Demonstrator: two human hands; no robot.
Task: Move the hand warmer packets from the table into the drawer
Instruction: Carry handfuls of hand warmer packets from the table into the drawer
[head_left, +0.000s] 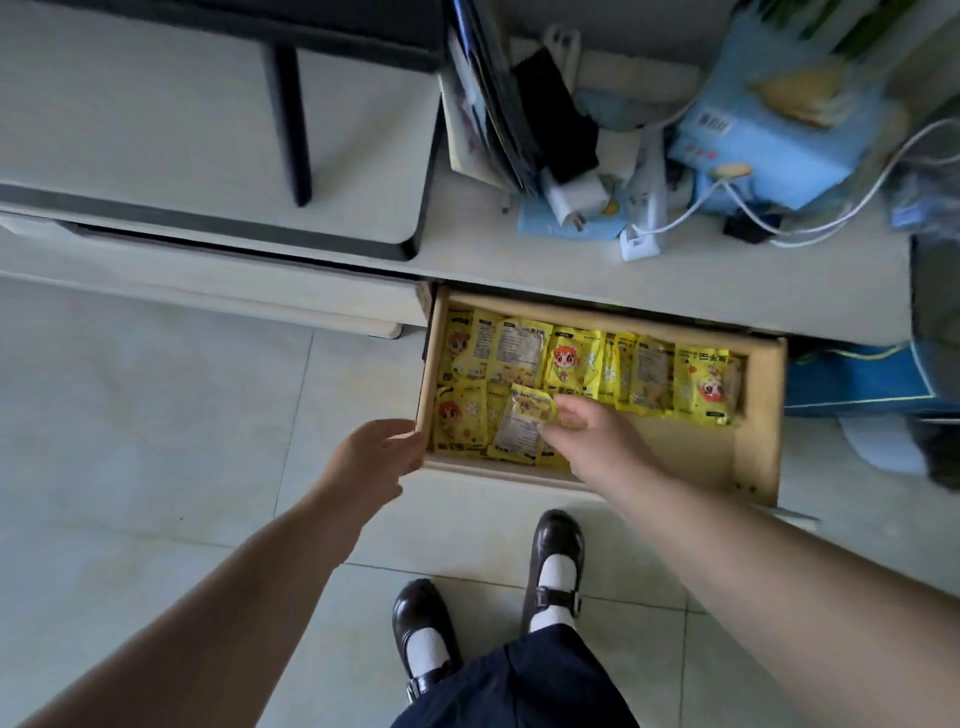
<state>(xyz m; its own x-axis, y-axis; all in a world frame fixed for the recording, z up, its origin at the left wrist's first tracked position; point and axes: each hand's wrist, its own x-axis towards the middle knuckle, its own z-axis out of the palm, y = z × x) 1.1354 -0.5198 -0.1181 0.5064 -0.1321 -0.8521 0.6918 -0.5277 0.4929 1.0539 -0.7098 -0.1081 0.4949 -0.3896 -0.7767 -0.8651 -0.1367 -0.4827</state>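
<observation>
A wooden drawer is pulled out below the table edge. Several yellow hand warmer packets with a red-haired cartoon figure lie in rows inside it, filling the back and the left side. My right hand reaches into the drawer and pinches one yellow packet by its right edge, above the front-left pile. My left hand rests on the drawer's front left corner, fingers curled around the edge. The drawer's front right floor is bare wood.
The white table top above the drawer carries a blue box, white chargers and cables, and upright folders. A raised shelf stands on the left. My two black shoes stand on the tiled floor.
</observation>
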